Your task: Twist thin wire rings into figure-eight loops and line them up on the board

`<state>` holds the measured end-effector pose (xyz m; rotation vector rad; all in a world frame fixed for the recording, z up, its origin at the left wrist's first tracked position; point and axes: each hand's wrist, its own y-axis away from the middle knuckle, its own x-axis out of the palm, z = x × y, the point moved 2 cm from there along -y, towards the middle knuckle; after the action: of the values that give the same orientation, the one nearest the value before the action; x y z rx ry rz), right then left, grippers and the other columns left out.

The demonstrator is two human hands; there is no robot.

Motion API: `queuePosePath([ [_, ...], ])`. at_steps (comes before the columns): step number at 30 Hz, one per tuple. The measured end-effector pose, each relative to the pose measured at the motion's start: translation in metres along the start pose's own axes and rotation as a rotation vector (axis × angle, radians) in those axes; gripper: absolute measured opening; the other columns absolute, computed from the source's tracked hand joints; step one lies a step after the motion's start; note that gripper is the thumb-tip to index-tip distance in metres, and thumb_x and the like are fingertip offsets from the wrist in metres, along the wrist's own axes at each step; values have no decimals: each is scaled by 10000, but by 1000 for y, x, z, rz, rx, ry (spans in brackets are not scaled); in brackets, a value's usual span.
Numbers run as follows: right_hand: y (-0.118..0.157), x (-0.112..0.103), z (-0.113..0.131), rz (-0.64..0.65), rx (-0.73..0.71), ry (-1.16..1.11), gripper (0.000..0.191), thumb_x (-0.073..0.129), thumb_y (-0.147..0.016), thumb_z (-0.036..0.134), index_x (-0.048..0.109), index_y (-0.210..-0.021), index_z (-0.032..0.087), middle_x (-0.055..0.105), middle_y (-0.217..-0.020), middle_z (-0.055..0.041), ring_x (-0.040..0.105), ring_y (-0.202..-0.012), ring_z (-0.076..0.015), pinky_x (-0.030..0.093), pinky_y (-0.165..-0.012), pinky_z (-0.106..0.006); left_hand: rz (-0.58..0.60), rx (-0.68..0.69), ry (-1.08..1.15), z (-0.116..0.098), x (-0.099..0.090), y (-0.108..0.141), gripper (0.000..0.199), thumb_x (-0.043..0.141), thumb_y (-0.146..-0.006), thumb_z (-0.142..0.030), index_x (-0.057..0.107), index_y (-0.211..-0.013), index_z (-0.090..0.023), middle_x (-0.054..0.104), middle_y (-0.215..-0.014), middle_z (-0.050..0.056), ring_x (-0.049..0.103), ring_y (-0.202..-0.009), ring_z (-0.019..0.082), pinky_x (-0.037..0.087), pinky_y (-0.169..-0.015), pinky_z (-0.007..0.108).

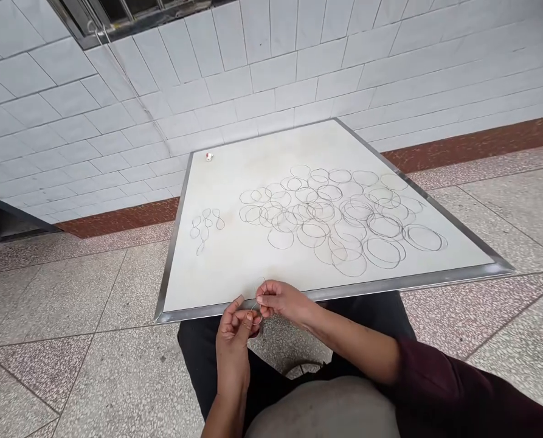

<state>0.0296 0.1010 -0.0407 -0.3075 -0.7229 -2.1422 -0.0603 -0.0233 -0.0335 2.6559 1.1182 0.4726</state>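
At the near edge of the white table (235,261), a thin wire loop (265,283) is held between my two hands. My left hand (237,328) pinches its lower part between thumb and fingers. Just to the right, my right hand (278,299) is closed on the upper part, with a small curve of wire sticking up above the fingers. The wire seems twisted or crossed between the hands; the exact shape is partly hidden by the fingers. On the table's left lie several small figure-eight wire pieces (208,219).
Many large round wire rings (349,263) lie overlapping over the table's middle and right. A small white and red object (209,157) sits at the far left corner. The metal-edged table stands against a tiled wall (235,91). A cord (134,91) hangs along the wall.
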Motion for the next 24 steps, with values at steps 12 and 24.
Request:
queuePosePath([
  [12,-48,4,28,8,67,-40,190,755,-780,268,602,-790,155,628,-737,-5,616,-667,-111,545,-723,-276,-54,133,-239,-23,-4,-55,476,708,-712,-323,620,-1145,-147,647,-694,-10,597,-592,128,465,-497,215],
  [24,-123,19,58,-60,-64,-37,202,656,-876,167,605,-1056,90,659,-964,-111,689,-859,-173,552,-949,-386,-164,194,-299,-48,-14,-140,397,679,-683,-229,630,-1068,-146,635,-636,-27,649,-564,148,568,-594,301],
])
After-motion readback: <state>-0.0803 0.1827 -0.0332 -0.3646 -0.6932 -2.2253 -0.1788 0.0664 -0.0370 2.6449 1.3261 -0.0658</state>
